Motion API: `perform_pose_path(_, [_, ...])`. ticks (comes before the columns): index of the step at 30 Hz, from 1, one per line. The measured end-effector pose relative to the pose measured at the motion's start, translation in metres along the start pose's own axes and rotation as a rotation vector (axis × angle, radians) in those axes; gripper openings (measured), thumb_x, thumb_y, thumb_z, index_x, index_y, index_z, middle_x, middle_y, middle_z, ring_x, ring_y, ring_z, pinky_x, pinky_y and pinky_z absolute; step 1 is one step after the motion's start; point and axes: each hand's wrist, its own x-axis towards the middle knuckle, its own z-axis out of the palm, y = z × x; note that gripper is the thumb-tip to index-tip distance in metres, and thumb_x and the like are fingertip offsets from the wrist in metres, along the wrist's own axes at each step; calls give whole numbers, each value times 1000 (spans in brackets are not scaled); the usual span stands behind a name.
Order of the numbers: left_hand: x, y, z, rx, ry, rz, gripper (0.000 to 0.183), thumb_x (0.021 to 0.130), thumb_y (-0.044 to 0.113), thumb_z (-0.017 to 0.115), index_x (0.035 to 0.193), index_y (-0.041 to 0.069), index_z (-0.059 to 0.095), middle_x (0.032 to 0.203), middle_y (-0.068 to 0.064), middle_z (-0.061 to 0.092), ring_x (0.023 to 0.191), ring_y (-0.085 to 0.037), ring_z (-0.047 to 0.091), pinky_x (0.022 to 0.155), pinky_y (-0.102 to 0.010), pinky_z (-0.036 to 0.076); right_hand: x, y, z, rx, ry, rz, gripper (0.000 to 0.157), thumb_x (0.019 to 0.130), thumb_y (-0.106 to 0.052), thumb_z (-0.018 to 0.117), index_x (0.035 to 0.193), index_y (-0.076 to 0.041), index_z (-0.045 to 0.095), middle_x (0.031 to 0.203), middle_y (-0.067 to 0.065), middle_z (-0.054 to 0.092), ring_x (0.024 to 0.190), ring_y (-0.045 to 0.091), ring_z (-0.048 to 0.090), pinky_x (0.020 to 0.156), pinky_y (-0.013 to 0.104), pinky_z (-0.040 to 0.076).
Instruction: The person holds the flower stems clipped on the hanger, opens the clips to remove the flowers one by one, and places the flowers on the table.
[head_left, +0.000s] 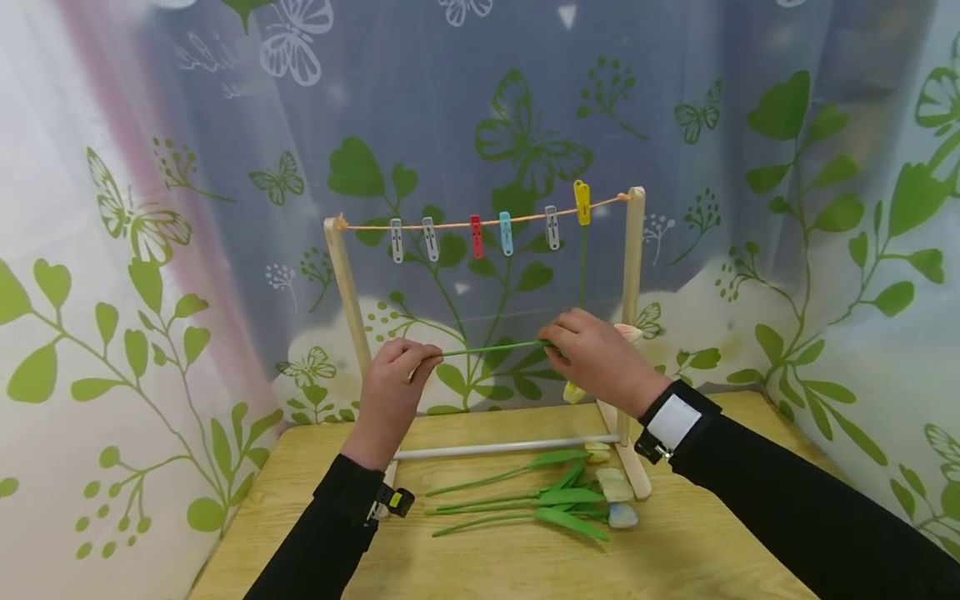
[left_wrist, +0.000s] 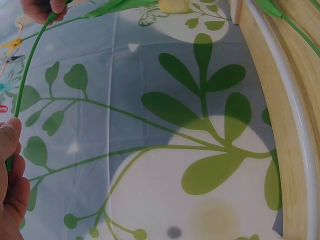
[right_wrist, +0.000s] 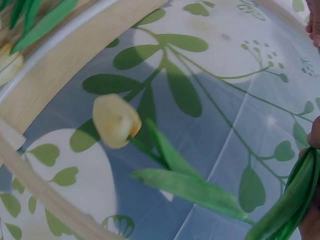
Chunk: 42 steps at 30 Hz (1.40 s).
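My left hand (head_left: pixel 397 392) pinches the bare end of a tulip's green stem (head_left: pixel 491 347) in front of the rack. Farther along it, my right hand (head_left: pixel 600 358) grips the same tulip; in the right wrist view its green leaves (right_wrist: pixel 295 200) bend beside the fingers. A pale pink bloom (head_left: pixel 628 333) shows just behind the right hand. Close by, a yellow tulip (right_wrist: pixel 116 122) hangs bloom-down from a yellow clothespin (head_left: pixel 582 202) on the orange cord (head_left: pixel 450 225). The right hand partly hides that hanging tulip in the head view.
Grey, red and blue clothespins (head_left: pixel 506 233) hang along the cord between wooden posts (head_left: pixel 633 250). A white bar (head_left: pixel 502 448) joins the rack's feet. Several tulips (head_left: pixel 555 497) lie on the wooden table (head_left: pixel 315 533), blooms to the right. A patterned curtain (head_left: pixel 187 333) surrounds the table.
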Motion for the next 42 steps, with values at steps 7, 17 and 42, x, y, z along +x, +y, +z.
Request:
perform_pose_path(7, [-2,-1,1,3,39,-2,15,101,15,69,114,14,76,107,-4,66,99,-18,61,81,-24,53,3,-9,-3,9,67,51,22,87,-2,83,107,-5,75,101,9,72,93,25,67,74,33,62])
perform_pose_path(17, [-1,3,-2,-13,94,8,15,101,17,70,114,14,77,107,-4,66,96,-17,61,79,-22,53,3,-12,-2,1,126,85,19,87,-2,81,104,-6,75,100,8,71,92,24,66,73,33,61])
perform_pose_path(42, [-5,16,-3,-22,134,-16,13,94,12,77,107,12,79,99,-4,67,89,-21,62,68,-31,54,-17,-29,17,4,284,162,20,85,2,80,103,-5,75,102,10,72,94,27,67,73,35,61])
